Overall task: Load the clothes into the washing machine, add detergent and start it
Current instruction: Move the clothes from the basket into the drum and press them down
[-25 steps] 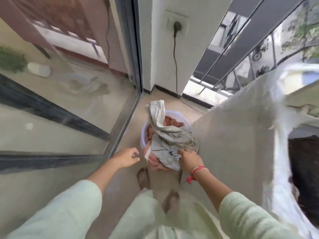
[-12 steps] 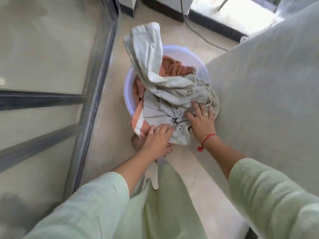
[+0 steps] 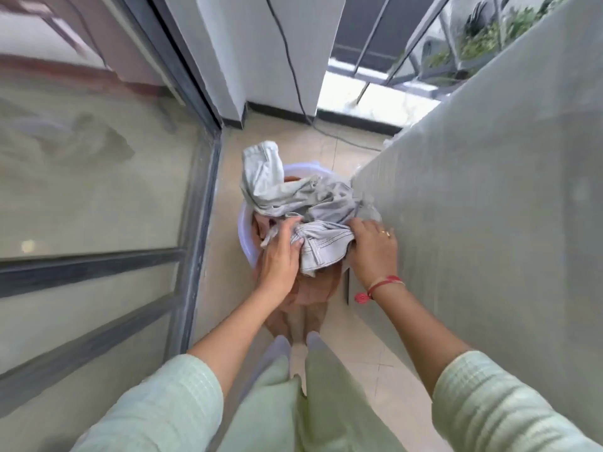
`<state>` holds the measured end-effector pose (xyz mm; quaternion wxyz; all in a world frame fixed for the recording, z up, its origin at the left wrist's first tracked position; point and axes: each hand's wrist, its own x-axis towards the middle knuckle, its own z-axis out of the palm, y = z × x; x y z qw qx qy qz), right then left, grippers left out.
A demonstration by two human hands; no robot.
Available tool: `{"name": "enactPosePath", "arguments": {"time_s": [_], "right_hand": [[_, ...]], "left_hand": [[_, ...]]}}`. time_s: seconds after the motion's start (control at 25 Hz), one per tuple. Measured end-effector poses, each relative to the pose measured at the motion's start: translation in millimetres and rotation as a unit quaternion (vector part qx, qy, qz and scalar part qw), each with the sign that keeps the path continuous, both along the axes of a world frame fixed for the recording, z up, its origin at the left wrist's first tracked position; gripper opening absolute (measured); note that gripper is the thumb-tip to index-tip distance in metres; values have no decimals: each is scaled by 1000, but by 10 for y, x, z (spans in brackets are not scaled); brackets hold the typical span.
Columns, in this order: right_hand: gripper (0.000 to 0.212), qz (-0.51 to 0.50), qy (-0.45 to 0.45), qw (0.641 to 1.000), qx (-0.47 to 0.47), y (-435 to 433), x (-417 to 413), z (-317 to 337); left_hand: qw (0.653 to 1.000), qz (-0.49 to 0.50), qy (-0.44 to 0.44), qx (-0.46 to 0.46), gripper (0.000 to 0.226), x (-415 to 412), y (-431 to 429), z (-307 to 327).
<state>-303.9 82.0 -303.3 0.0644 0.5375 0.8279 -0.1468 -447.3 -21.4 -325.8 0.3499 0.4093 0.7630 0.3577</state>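
On a narrow tiled strip of floor (image 3: 339, 360), seen from above by a head camera, a person stands hemmed in on both sides. To the left, a large glass sliding door (image 3: 98, 190) with a dark metal frame fills nearly half the view. To the right, a tall grey-covered unit (image 3: 489, 223) rises like a wall, its near corner reaching almost to the middle of the passage. Ahead, a white wall pillar (image 3: 261, 53) closes off the far end, with a metal railing (image 3: 385, 37) and greenery beside it.

Pale green sleeves (image 3: 169, 406) reach forward from the bottom of the frame. Between the door and the unit, just in front of the person's feet, a pale lavender tub (image 3: 245, 238) stands on the floor and takes up most of the free width. The clothes are heaped in it. A crumpled grey garment (image 3: 287, 190) lies on top, one end standing above the rim and its right side brushing the unit's cover. An orange cloth (image 3: 313, 288) lies underneath and hangs over the near edge.

The left hand (image 3: 277, 259) has its fingers curled into a fold of the grey garment. The right hand (image 3: 372, 252), close against the cover, grasps the garment's stitched edge. A black cable (image 3: 293, 76) runs down the pillar to the floor behind the tub. A red thread bracelet (image 3: 380, 284) circles the right wrist, and a small ring (image 3: 387, 233) sits on one finger.
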Motion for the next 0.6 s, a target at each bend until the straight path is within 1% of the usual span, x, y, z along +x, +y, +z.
{"name": "enactPosePath", "arguments": {"time_s": [0.08, 0.16, 0.28, 0.36, 0.44, 0.52, 0.6], "right_hand": [[35, -31, 41, 999, 18, 20, -29, 490], [39, -53, 134, 988, 48, 3, -7, 949], [41, -115, 290, 948, 63, -93, 40, 1570], [40, -127, 362, 922, 60, -121, 53, 1975], [39, -110, 405, 906, 64, -106, 18, 2421], [38, -85, 411, 904, 85, -89, -26, 2839], [33, -59, 404, 906, 116, -58, -76, 3155]], "left_hand": [[998, -28, 31, 41, 36, -137, 151, 482], [992, -51, 71, 96, 38, -203, 270, 938], [978, -74, 115, 159, 42, -221, 322, 1617], [966, -106, 145, 187, 53, -235, 285, 1995], [956, -127, 171, 203, 75, -283, 247, 2304], [950, -123, 188, 216, 95, -305, 194, 2570], [951, -94, 169, 242, 101, -297, 142, 2736]]}}
